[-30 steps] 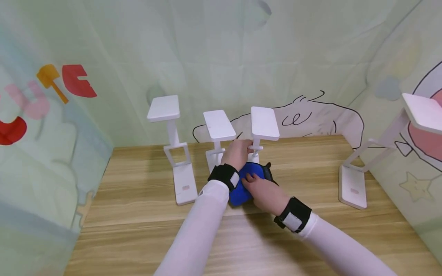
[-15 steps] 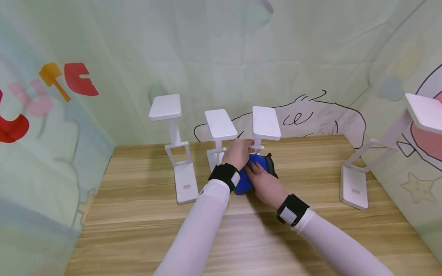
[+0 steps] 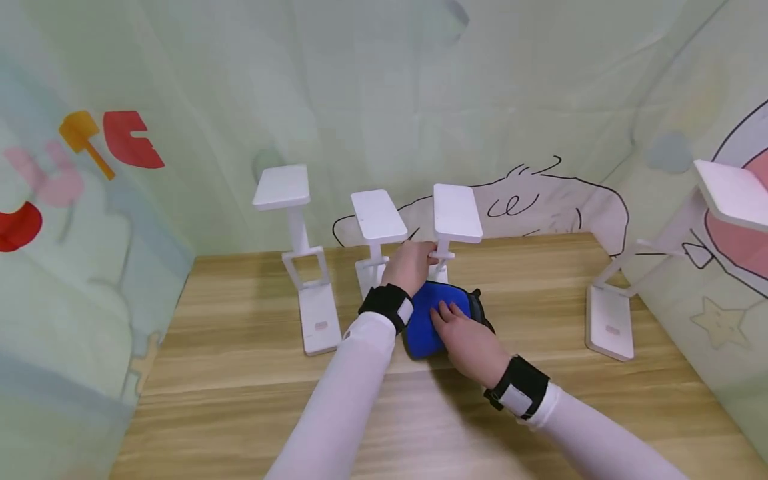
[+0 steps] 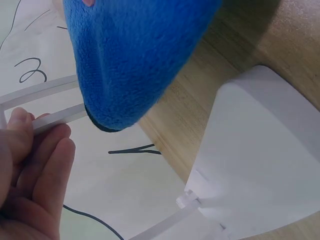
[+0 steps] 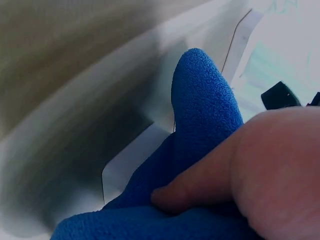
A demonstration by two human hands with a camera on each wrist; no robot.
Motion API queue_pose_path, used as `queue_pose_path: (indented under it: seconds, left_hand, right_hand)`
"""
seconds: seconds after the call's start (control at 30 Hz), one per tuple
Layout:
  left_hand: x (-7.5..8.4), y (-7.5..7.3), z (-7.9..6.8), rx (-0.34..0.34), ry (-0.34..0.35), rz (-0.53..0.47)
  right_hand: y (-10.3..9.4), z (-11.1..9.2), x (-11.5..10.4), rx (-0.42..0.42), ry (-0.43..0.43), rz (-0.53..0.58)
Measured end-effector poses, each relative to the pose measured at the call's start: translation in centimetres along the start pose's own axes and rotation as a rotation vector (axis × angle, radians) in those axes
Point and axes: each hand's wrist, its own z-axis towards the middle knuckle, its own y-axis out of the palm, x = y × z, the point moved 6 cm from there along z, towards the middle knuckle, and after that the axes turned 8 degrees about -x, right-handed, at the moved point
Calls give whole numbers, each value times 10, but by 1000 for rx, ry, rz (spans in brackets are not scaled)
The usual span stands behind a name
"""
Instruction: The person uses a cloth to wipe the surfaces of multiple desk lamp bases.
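Several white folding stands are on a wooden table in the head view. My left hand [image 3: 409, 267] pinches a thin frame bar of the right one of the middle pair, a stand [image 3: 457, 212]; the left wrist view shows thumb and fingers around that bar. My right hand [image 3: 471, 343] holds a fuzzy blue cloth [image 3: 423, 333] with dark edging against this stand's lower part, fingers laid over it. In the right wrist view the thumb presses into a fold of the cloth [image 5: 202, 95]. The cloth hides most of the stand's base.
Close on the left of the held stand is another stand [image 3: 378, 217], with a taller one [image 3: 318, 320] further left. A further stand [image 3: 609, 327] is at the far right. Printed fabric walls [image 3: 372, 87] enclose the wooden table [image 3: 240, 400].
My right hand slid the blue cloth up toward the stand's hinge, then back down toward me. My left hand keeps its grip on the bar, and the stands stay in place.
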Motion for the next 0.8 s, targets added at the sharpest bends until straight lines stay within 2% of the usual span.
queue_pose_path:
  seconds: [0.23,0.33,0.43,0.57,0.7,0.8]
  left_hand:
    - [-1,1,0,-11,2,23]
    - [-2,1,1,-12,3,1]
    - [-2,0,2,-13,10,-6]
    - [-1,-1,1,-7,24,11]
    - [-1,-2,2,1,31,35]
    - [-2,-1,2,-1,31,34]
  right_hand:
    - [5,3,-4,-26,-43,91]
    - [5,9,-4,-20,-65,135]
    - [5,17,-3,17,-89,155]
    - [5,27,2,111,-115,144]
    - [7,35,11,188,-105,134]
    - [10,38,19,190,-74,128]
